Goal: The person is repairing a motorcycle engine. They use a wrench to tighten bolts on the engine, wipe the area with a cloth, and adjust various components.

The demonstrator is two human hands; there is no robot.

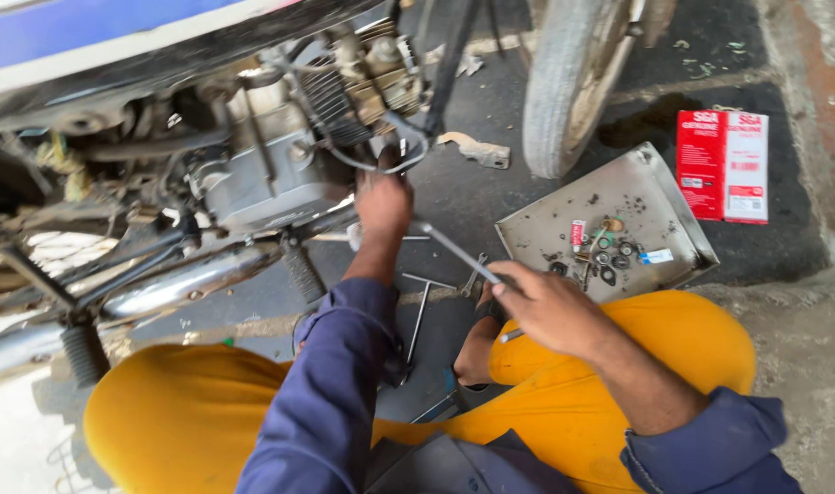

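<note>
— What packaging do we see on the ground here?

— We spot two flat rectangular cartons (723, 166) lying side by side at about two o'clock, on the dark pavement just beyond the metal tray (564, 215). The left one is red, the right one white with red bands; both carry print.

— Anything inside the tray?

— Yes: toward three o'clock we find a small tube with a red and white label (577, 234), standing among the loose parts, and a little pale blue and white packet (657, 257) lying flat near the tray's right edge.

— Any signs or screens?

— We see none.
</note>
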